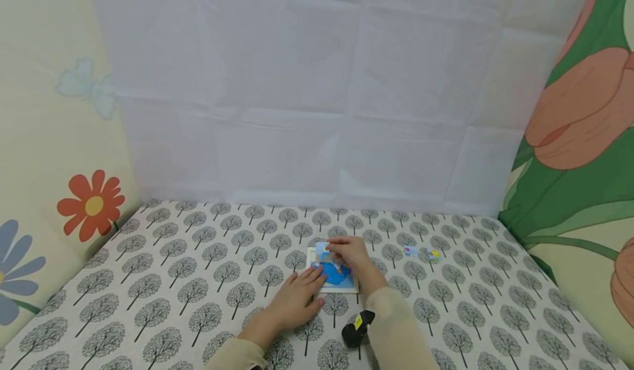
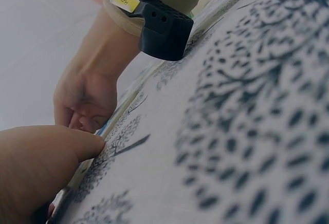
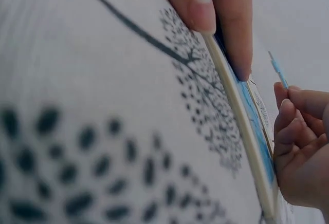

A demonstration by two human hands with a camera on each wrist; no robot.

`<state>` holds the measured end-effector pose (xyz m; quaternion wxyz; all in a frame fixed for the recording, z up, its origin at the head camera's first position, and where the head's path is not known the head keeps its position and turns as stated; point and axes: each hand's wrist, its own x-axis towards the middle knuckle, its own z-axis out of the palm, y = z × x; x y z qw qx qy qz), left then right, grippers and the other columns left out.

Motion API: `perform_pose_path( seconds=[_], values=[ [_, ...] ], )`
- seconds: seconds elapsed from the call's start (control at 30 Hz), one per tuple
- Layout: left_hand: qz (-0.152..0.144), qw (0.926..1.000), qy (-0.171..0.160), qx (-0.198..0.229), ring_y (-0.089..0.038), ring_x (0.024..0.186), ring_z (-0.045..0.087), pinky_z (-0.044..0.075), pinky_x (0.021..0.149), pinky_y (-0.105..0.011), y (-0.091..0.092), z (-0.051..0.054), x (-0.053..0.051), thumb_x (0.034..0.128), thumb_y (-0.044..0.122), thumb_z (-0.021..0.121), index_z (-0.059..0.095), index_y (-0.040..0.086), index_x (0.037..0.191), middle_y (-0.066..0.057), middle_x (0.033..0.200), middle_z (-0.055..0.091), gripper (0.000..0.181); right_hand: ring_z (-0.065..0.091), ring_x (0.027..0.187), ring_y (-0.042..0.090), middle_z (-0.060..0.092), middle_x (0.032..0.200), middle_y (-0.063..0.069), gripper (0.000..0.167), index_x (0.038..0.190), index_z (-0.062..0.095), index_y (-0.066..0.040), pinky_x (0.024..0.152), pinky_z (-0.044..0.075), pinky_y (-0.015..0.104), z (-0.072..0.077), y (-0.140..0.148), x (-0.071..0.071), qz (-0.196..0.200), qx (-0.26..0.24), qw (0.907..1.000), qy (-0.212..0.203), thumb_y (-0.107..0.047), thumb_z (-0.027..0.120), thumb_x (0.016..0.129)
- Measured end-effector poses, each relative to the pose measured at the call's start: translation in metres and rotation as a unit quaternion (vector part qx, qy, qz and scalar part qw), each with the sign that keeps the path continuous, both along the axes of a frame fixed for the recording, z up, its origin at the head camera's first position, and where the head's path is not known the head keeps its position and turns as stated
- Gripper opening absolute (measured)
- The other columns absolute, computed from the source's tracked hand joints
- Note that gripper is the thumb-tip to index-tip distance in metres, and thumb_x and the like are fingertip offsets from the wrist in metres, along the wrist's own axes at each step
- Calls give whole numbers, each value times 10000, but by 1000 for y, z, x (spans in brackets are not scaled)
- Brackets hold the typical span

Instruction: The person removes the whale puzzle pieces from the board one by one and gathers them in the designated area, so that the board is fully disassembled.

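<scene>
A small jigsaw puzzle board point(image 1: 353, 285) with a pale frame and a blue picture lies on the tablecloth. My right hand point(image 1: 353, 253) is over its upper right part and pinches a light-blue puzzle piece point(image 3: 279, 71) between thumb and fingertips. In the right wrist view that piece stands edge-on, raised above the board. My left hand point(image 1: 295, 299) rests at the board's left side with its fingers extended; the fingertips touch the frame and picture. Part of the picture is hidden under both hands.
Two loose puzzle pieces lie to the right: one with pink on it point(image 1: 409, 251) and one with yellow point(image 1: 433, 254). A black wrist camera point(image 1: 358, 328) sits on the right sleeve. A white cloth backdrop point(image 1: 297, 111) rises behind the tree-print tablecloth point(image 1: 198, 293).
</scene>
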<state>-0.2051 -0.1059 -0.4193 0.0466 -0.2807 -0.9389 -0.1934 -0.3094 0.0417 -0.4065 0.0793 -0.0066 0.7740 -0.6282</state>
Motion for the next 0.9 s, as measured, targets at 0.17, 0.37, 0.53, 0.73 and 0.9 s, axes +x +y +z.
perform_pose_path(
  seconds=[0.17,0.37,0.53,0.73,0.9],
  values=[
    [4,10000,-32,7,-294,1231,249,191,952,-525,0,1,0,874,267,458,404,0,1276,-144,1345,313,486,517,552,95,627,747,29,192,950,651,-8,455,386,185,0,10,-2,-84,-144,9999,29,-93,627,780],
    [-144,9994,175,273,-285,1237,239,179,953,-529,-1,-1,2,896,302,415,397,3,1282,-153,1341,317,488,453,523,96,620,769,39,232,1002,627,13,448,345,210,2,29,-9,-184,-355,9992,95,-86,618,793],
    [-108,9996,130,224,-284,1239,237,174,955,-528,-1,0,1,894,301,416,391,9,1287,-145,1345,312,490,449,511,112,631,798,61,238,1027,618,24,448,331,236,4,46,-14,-161,-145,9992,348,-84,589,817],
    [10,10000,-87,41,-295,1236,239,175,960,-521,0,2,2,879,260,447,390,4,1285,-147,1349,301,484,517,573,106,628,811,47,244,1036,611,24,483,373,228,10,61,-19,-281,-215,9992,194,-82,587,818],
    [-7,9999,-119,32,-295,1239,231,170,962,-520,0,3,1,882,267,445,385,9,1290,-146,1352,295,487,526,599,131,625,817,48,249,1051,607,15,478,355,237,15,75,-24,-365,-137,9991,195,-75,582,821]
  ],
)
